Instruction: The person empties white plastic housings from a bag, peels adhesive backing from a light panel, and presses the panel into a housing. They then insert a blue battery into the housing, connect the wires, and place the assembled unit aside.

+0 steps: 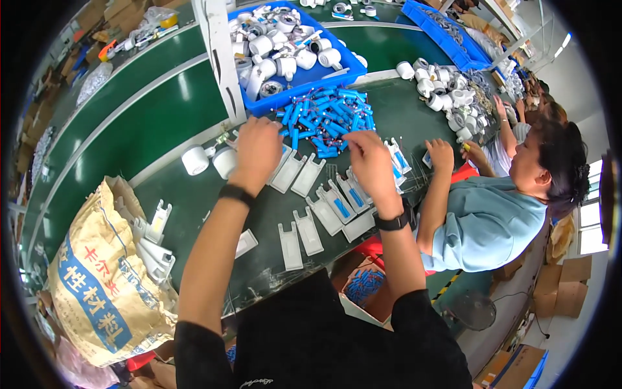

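Note:
Blue cylindrical batteries with thin wires (327,113) lie heaped on the green table. At the heap's left edge is my left hand (258,148), its fingers curled over white plastic housings; what they hold is hidden. My right hand (369,159) is at the heap's right edge with fingers bent down and drawn together; I cannot make out anything in them. Below the hands lie several flat white forked housings (308,232), some with a blue battery (341,207) set inside. Two white round lamp heads (194,160) rest left of my left hand.
A blue tray (304,83) of white lamp parts stands behind the battery heap. More white parts (447,94) pile up at the far right. A paper sack (107,272) stands at the left. A co-worker in a light blue shirt (479,220) works close on my right.

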Tool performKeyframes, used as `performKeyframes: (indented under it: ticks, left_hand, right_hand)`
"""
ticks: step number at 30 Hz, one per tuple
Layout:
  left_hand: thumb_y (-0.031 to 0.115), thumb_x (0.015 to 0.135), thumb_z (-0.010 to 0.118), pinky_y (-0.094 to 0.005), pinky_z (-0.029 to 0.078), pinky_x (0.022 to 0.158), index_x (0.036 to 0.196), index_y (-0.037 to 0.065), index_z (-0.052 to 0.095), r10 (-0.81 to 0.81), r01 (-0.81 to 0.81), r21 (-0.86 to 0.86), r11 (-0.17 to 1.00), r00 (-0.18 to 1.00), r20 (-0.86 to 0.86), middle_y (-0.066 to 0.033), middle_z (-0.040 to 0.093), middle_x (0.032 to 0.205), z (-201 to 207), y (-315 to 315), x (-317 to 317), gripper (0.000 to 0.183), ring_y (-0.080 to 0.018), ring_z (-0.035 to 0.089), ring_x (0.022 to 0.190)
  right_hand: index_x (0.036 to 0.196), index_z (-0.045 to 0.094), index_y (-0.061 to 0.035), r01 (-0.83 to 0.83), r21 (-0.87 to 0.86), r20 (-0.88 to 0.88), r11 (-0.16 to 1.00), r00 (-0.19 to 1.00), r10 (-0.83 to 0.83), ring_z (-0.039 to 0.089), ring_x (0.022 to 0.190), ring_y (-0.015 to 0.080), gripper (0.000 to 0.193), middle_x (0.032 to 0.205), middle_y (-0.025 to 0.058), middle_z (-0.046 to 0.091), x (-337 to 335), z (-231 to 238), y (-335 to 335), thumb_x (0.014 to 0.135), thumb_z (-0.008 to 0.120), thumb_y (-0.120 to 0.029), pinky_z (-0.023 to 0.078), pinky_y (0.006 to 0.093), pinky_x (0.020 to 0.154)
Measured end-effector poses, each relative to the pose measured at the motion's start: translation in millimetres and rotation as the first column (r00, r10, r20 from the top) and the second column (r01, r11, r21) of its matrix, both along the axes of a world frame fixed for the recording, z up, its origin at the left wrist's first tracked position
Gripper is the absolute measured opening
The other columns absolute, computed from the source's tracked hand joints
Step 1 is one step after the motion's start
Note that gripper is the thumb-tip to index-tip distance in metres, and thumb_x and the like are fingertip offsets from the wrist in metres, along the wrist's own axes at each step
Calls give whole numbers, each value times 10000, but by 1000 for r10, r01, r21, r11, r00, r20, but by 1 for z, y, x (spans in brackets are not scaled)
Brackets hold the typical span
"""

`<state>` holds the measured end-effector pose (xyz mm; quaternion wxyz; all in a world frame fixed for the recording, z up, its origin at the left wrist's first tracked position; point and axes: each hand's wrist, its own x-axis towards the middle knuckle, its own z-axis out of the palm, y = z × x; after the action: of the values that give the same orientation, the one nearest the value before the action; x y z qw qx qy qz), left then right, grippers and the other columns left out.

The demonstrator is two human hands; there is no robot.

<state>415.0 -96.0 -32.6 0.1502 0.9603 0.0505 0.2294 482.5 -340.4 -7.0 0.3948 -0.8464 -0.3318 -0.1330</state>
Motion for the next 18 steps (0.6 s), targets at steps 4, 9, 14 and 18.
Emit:
performKeyframes:
  ticks: [4,9,14,18]
  left_hand:
    - [153,766,753,-444,507,870,932,89,762,81,-47,127,991,957,-277,-118,704,980,-30,-1,48,178,-317,637,978]
    - [204,850,712,-456,545,821,1050,100,737,90,-116,-300,947,991,-97,-145,730,960,-12,31,34,227,-357,696,906]
    - [212,1018,590,-237,542,699,1283,-15,625,94,-85,-892,444,994,-48,-61,711,975,66,39,-44,351,-102,652,805]
    - [235,1061,515,-249,509,686,1357,9,564,108,-112,-955,275,991,-85,-45,677,1043,84,16,-139,376,-89,613,839]
  right_hand:
    - [1011,713,-14,-183,8,-14,983,983,183,681,873,318,159,978,151,696,-5,11,21,872,643,18,537,367,740]
    - [1017,714,-27,-159,79,-152,984,974,170,674,838,333,162,937,159,695,3,13,51,867,655,-9,533,385,743]
    - [1014,710,-27,-251,-12,-74,968,966,249,666,879,366,176,950,172,692,26,-18,98,848,652,-9,532,438,776]
    - [943,702,-27,-219,-133,39,967,973,225,659,887,386,162,922,190,674,41,-44,140,816,617,27,533,470,794]
